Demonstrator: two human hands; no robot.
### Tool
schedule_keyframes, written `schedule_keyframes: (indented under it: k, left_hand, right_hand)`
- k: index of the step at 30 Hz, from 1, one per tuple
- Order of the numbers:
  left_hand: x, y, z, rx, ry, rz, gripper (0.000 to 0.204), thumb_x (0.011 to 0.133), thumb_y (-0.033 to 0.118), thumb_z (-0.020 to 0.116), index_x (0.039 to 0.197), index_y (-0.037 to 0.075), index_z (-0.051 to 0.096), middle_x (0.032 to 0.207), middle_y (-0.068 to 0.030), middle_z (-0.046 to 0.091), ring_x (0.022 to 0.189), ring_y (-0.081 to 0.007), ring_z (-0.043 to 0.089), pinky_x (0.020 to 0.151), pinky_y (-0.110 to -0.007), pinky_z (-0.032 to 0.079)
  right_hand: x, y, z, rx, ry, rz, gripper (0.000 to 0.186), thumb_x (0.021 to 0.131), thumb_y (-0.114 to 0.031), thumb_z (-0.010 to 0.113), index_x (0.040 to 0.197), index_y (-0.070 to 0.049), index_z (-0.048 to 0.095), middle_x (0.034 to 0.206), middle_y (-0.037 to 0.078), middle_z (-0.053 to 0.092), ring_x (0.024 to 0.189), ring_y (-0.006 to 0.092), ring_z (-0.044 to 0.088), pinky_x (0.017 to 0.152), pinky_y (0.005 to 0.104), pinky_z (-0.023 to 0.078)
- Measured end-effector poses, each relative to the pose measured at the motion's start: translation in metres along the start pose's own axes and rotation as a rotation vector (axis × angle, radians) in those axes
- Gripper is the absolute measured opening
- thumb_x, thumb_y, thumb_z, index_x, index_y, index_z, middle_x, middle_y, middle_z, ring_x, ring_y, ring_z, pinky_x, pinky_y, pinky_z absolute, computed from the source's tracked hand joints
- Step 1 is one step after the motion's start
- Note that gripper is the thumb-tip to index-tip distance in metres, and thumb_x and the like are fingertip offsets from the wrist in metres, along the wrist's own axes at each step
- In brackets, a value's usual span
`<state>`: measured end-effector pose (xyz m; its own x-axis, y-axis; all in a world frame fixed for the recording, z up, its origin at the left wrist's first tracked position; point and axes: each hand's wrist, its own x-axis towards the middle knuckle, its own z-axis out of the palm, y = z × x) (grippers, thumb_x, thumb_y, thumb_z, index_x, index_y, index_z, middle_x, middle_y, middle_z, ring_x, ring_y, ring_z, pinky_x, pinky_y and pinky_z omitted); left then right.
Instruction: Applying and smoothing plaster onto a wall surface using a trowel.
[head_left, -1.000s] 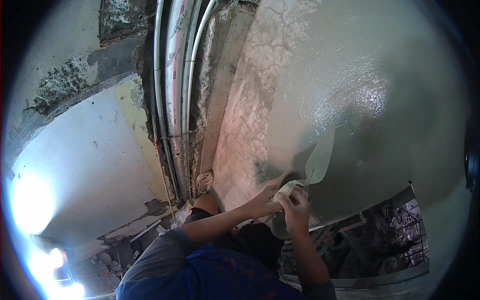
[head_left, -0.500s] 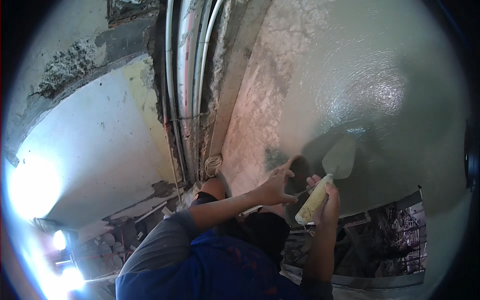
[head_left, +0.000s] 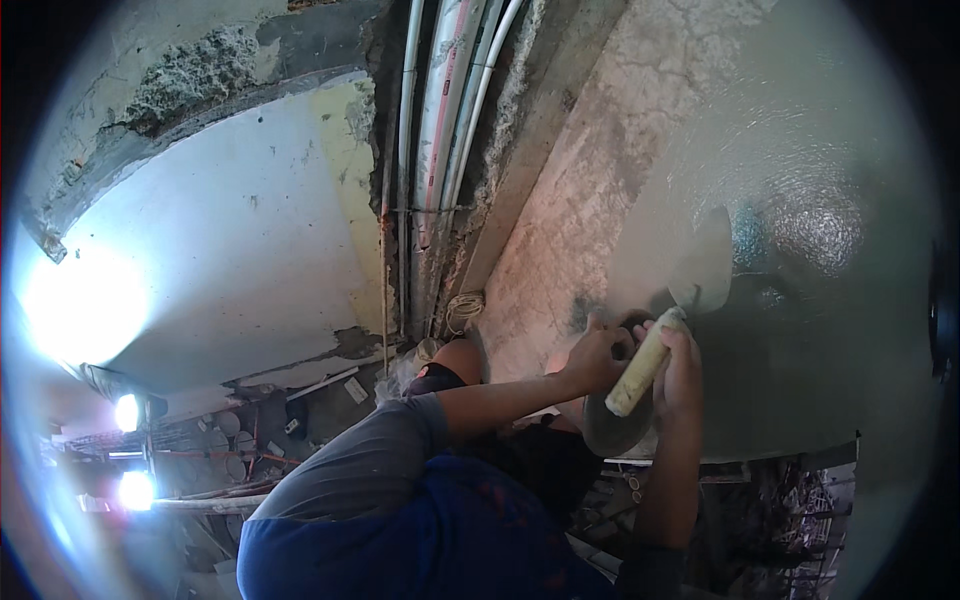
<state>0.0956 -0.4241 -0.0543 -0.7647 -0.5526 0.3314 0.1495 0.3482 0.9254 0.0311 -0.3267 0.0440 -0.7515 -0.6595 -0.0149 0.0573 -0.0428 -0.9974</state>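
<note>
Well left of the pipe bundle (head_left: 440, 130) and lower: two lit lamps (head_left: 136, 490), one above the other, with dim clutter (head_left: 230, 425) beside them. Left of the bundle: broad white wall (head_left: 230, 220), glaring at its outer end, edged by a yellowish strip (head_left: 345, 190) toward the pipes; broken concrete (head_left: 205, 75) borders its top. Bundle itself: several pale pipes, one red-striped, in a dark, ragged channel. At the bundle's foot, slightly right: pale coiled cord (head_left: 463, 312). Right of the bundle: bare concrete (head_left: 600, 170), pinkish, mottled, cracked. Right of and below the bundle: left hand (head_left: 598, 362), fingers bent; whether they hold anything cannot be told. Just under it: dark grey rounded object (head_left: 615, 430), kind unclear. Farther right of the bundle: trowel (head_left: 650, 362), yellowed handle tilted, pale blade (head_left: 705, 265) uppermost before the coated surface; contact cannot be told. Right hand (head_left: 680, 368): fingers closed round that handle. Farthest right of the bundle: smooth grey coating (head_left: 800, 370), glossy with rippled highlights; below it, dark jumbled debris (head_left: 800, 520).
</note>
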Motion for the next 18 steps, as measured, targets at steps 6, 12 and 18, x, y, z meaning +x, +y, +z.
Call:
schedule_keyframes:
  k: [6, 12, 18]
  left_hand:
    - [0.013, 0.016, -0.042, 0.137, 0.128, -0.217, 0.027, 0.070, 0.028, 0.078, 0.084, 0.007, 0.068, 0.098, -0.0142, 0.058, 0.089, -0.0318, 0.061, 0.076, -0.042, 0.051]
    - [0.036, -0.025, -0.139, 0.166, 0.293, 0.170, 0.009, 0.071, 0.011, 0.070, 0.072, 0.003, 0.066, 0.088, -0.0117, 0.056, 0.084, -0.0230, 0.056, 0.076, -0.033, 0.045]
    - [0.055, -0.011, -0.208, 0.275, 0.244, 0.079, 0.008, 0.069, 0.008, 0.070, 0.074, 0.002, 0.066, 0.088, -0.0079, 0.054, 0.086, -0.0180, 0.056, 0.078, -0.029, 0.044]
  right_hand:
    - [0.033, 0.006, 0.018, -0.065, -0.168, 0.002, 0.045, 0.089, -0.023, 0.051, 0.122, 0.006, 0.047, 0.112, 0.016, 0.057, 0.106, 0.0259, 0.060, 0.094, 0.0356, 0.047]
    - [0.005, -0.010, 0.006, -0.179, -0.085, 0.040, 0.039, 0.091, -0.025, 0.055, 0.120, 0.001, 0.049, 0.100, 0.013, 0.061, 0.092, 0.0233, 0.063, 0.077, 0.0371, 0.053]
    - [0.019, 0.035, -0.051, -1.151, 0.036, -0.382, 0.039, 0.085, -0.029, 0.067, 0.111, -0.001, 0.057, 0.089, 0.017, 0.063, 0.083, 0.0331, 0.066, 0.070, 0.0414, 0.053]
